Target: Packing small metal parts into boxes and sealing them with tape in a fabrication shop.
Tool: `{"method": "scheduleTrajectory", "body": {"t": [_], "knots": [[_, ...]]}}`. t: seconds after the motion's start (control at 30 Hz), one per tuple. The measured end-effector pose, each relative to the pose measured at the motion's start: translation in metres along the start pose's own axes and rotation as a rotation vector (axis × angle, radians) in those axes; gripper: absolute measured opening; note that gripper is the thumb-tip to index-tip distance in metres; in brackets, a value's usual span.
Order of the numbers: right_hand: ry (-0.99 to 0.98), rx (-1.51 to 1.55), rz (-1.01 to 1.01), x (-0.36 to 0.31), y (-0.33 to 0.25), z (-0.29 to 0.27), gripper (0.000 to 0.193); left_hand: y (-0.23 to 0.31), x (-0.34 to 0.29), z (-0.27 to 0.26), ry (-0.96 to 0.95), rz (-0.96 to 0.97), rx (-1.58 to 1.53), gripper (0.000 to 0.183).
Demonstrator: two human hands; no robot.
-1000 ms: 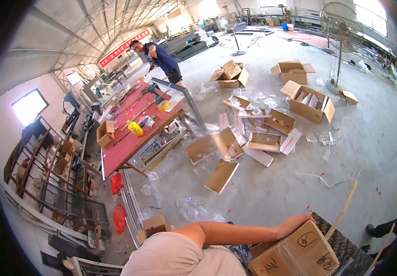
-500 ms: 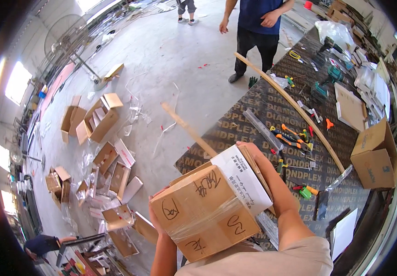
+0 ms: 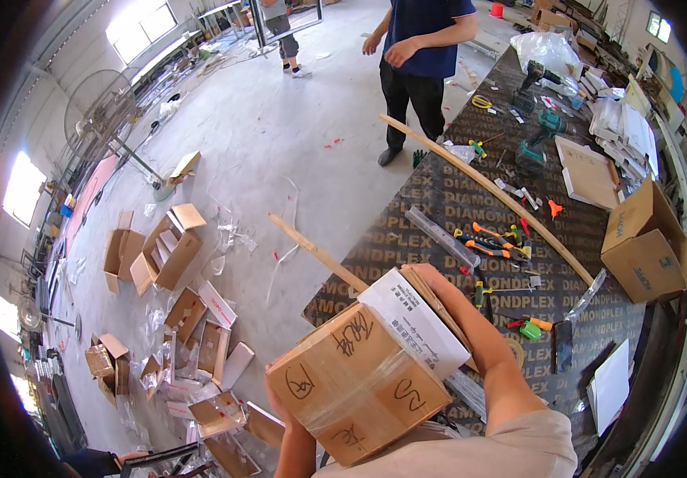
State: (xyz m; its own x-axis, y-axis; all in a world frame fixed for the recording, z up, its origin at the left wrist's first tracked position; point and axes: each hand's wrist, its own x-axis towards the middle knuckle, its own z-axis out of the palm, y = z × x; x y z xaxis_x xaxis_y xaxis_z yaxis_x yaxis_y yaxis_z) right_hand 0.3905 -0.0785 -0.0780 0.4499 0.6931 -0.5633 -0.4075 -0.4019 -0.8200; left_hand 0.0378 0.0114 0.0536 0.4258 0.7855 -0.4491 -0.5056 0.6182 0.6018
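Observation:
A taped brown cardboard box (image 3: 351, 390) with black handwriting on its sides is held close against my body, tilted. Beside it on the right is a flat white carton (image 3: 415, 319) with printed text, and brown cardboard shows behind that. My right hand (image 3: 429, 280) wraps the far right edge of this bundle, its forearm along the white carton. My left hand (image 3: 278, 402) presses the brown box's left side. Most fingers of both hands are hidden by the boxes.
A dark board-topped table (image 3: 471, 191) on the right bears pliers (image 3: 495, 240), cordless drills (image 3: 546, 127), a long wooden strip (image 3: 487, 171) and an open carton (image 3: 646, 247). Opened boxes (image 3: 168, 247) litter the floor at left. A person (image 3: 423, 48) stands beyond the table.
The view has shifted, so the room appears moved, with more of the far end showing. Both hands keep their hold on the boxes, which have barely moved relative to me.

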Motion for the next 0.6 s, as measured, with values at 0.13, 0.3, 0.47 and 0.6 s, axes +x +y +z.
{"method": "scheduleTrajectory", "body": {"t": [0.13,0.3,0.47,0.6], "knots": [[0.002,-0.177,-0.032,0.007,0.008,-0.005,0.030,-0.002,0.005,-0.005,-0.078,0.034,0.089,0.042],[0.048,-0.180,0.018,0.012,0.018,-0.011,0.035,-0.001,0.008,-0.009,-0.024,0.075,0.173,0.041],[0.031,-0.250,-0.026,0.022,0.029,-0.014,0.036,0.011,0.019,-0.001,-0.063,-0.007,0.181,0.047],[0.042,-0.295,-0.041,0.030,0.044,-0.025,0.037,-0.002,0.048,-0.099,-0.046,-0.104,0.179,0.053]]}}
